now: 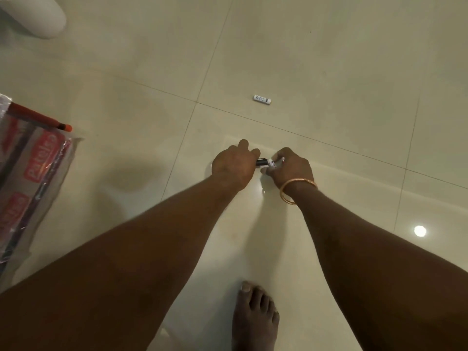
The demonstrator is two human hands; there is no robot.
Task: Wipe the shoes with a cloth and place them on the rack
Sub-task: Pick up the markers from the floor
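Single head cam, pointed steeply down at the tiled floor.
Wide-angle lens sits above and behind the arms, which come in from both bottom corners. The left hand and right hand meet on a small tube pretty much dead centre, out at the end of the stretched arms. A bare foot shows at the bottom edge, right under the camera, and a wrapped package gets clipped by the left edge.

Bare forearms, thin gold bangle on the wrist of the right hand, bare foot
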